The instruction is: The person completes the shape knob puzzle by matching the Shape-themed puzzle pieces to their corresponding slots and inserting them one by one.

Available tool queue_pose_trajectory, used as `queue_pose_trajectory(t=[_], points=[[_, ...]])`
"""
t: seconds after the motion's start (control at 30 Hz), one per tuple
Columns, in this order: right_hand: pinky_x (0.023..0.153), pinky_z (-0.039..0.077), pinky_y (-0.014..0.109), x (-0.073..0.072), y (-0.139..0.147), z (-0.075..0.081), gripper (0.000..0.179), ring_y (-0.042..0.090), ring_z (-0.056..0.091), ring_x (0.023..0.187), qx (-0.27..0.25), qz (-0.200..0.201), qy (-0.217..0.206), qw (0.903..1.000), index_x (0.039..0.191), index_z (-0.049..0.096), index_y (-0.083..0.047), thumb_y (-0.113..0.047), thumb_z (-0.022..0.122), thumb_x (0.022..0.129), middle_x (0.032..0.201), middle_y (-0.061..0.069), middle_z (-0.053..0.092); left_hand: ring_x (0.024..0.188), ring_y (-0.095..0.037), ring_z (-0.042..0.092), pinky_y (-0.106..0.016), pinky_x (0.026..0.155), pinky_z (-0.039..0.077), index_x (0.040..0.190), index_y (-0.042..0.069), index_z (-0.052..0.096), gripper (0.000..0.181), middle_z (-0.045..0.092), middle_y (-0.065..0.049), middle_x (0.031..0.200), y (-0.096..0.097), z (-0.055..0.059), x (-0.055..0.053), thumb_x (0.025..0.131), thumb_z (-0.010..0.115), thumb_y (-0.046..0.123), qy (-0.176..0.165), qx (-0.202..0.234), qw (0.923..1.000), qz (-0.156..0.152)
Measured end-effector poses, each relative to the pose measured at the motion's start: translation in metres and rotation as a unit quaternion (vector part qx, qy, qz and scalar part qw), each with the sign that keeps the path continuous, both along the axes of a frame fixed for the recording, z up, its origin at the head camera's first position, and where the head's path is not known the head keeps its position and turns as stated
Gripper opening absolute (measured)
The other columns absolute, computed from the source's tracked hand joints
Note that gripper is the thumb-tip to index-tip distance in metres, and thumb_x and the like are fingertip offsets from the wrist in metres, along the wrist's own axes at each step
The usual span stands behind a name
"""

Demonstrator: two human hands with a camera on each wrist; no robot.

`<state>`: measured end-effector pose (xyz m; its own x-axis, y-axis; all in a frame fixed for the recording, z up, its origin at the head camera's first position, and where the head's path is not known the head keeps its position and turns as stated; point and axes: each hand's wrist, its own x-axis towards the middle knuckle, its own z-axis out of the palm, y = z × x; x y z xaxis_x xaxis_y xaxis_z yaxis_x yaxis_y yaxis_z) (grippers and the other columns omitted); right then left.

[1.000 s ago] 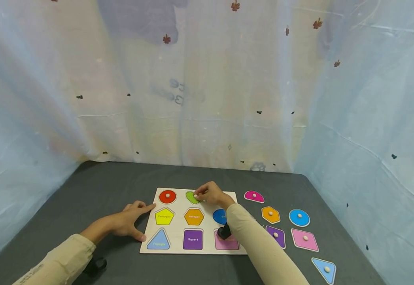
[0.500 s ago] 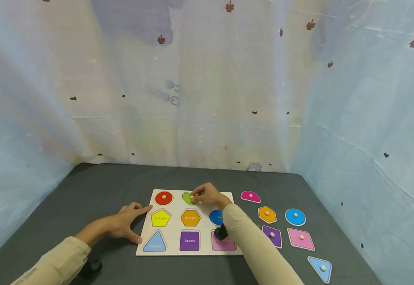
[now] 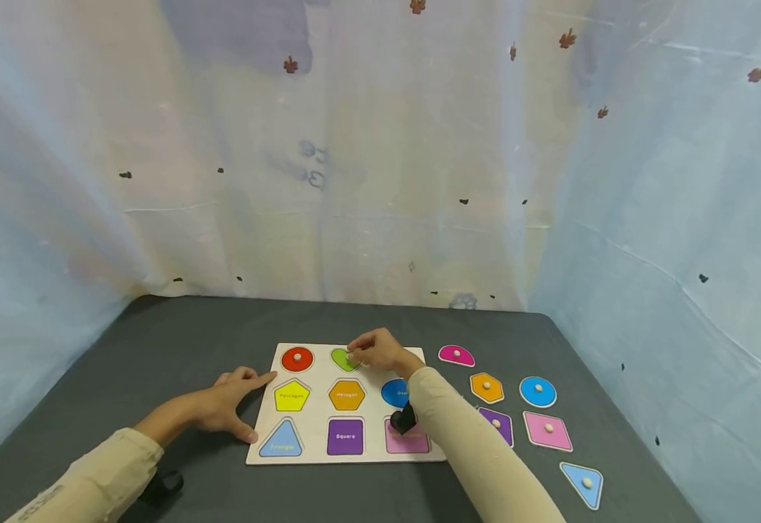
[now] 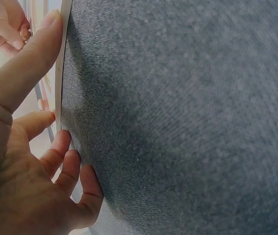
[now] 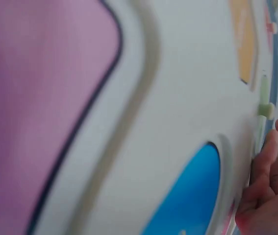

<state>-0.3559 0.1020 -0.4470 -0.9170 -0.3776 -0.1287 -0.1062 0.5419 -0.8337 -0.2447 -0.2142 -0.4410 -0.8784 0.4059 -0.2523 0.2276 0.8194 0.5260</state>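
A white wooden shape-puzzle board lies on the dark cloth. My left hand rests at its left edge, thumb and index finger spread straight against the side. Over the top row, my right hand is beside the green heart piece, which sits in the board. In the right wrist view, the heart's knob shows just clear of the fingertips. A red circle piece with a knob sits to the heart's left. The board's top right corner is partly hidden behind my right hand.
Right of the board lie loose knobbed pieces: a magenta semicircle, orange hexagon, blue oval, purple square, pink piece and blue triangle. A pale patterned curtain hangs behind.
The right fingers, which pinched the heart's knob, have loosened and drawn slightly off it. The left hand keeps its place on the board edge. The head view has shifted slightly.
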Motion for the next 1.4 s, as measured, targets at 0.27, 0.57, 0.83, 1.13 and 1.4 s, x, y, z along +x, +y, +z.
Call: queue_pose_trajectory(t=[0.27,0.57,0.83,1.13,1.4], points=[[0.098,0.053,0.041,-0.001,0.023,0.024,0.032,0.022,0.066,0.096,-0.047,-0.034,0.005,0.9983,0.122,0.071,-0.005,-0.028,0.064,0.100,0.124,0.018,0.068,0.127,-0.045,0.034,-0.071,0.105,0.032,0.159,0.010,0.032,0.113,0.033,-0.025,0.148,0.000,0.002,0.002,0.068,0.093,0.034,-0.006,0.006,0.9999,-0.007],[0.102,0.052,0.045,0.000,0.083,0.034,0.036,0.027,0.066,0.105,-0.012,-0.053,0.031,0.9980,0.126,0.068,-0.003,-0.028,0.063,0.101,0.130,0.018,0.066,0.127,-0.043,0.034,-0.070,0.105,0.032,0.159,0.011,0.033,0.111,0.035,-0.022,0.146,0.001,0.004,0.004,0.068,0.094,0.030,-0.010,0.009,0.9999,0.003],[0.093,0.055,0.045,-0.003,0.139,0.032,0.034,0.031,0.065,0.111,0.051,-0.052,0.042,0.9965,0.125,0.070,-0.003,-0.026,0.064,0.100,0.127,0.017,0.069,0.127,-0.043,0.035,-0.071,0.105,0.032,0.159,0.012,0.033,0.111,0.035,-0.022,0.147,0.002,0.005,0.004,0.068,0.094,0.029,-0.010,0.004,0.9999,0.006],[0.091,0.057,0.038,0.001,0.181,0.030,0.031,0.022,0.068,0.095,0.084,-0.031,0.048,0.9948,0.122,0.069,0.006,-0.013,0.067,0.097,0.116,0.020,0.072,0.129,-0.043,0.035,-0.070,0.106,0.032,0.159,0.012,0.032,0.112,0.034,-0.023,0.149,0.001,0.002,0.004,0.068,0.094,0.033,-0.012,0.001,0.9999,0.007],[0.083,0.054,0.032,-0.003,0.196,0.017,0.027,0.022,0.063,0.089,0.123,-0.053,0.053,0.9896,0.114,0.071,0.010,-0.006,0.071,0.093,0.106,0.024,0.073,0.128,-0.044,0.034,-0.071,0.105,0.032,0.159,0.011,0.032,0.111,0.033,-0.025,0.149,0.002,0.004,0.005,0.069,0.094,0.030,-0.011,0.006,0.9999,0.004]])
